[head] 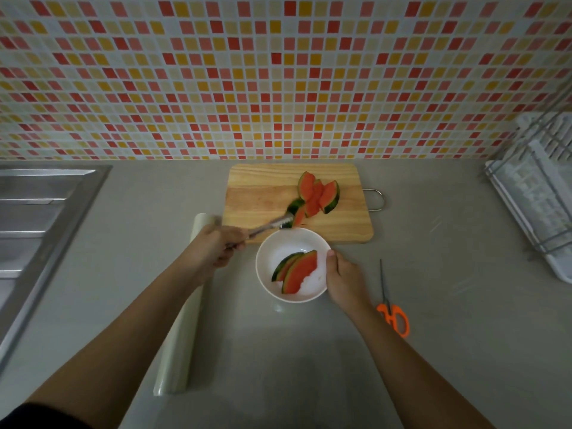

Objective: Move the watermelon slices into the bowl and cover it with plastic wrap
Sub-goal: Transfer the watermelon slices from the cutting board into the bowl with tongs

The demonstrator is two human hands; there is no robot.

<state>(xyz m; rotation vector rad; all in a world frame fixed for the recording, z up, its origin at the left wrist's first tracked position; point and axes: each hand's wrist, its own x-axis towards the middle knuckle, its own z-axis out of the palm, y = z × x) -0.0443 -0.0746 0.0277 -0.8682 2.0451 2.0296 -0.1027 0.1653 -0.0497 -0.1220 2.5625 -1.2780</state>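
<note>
Left hand (216,247) grips metal tongs (272,226), tips at a watermelon slice (298,213) on the cutting board (257,196); their bite is unclear. Right hand (343,278) holds the rim of the white bowl (272,258), two slices (297,270) inside; the left forearm (148,305) half hides the plastic wrap roll (181,345).

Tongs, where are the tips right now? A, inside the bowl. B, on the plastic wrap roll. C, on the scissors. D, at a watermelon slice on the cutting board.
D: the left hand holds the tongs, and their tips reach a watermelon slice at the near edge of the cutting board.
</note>
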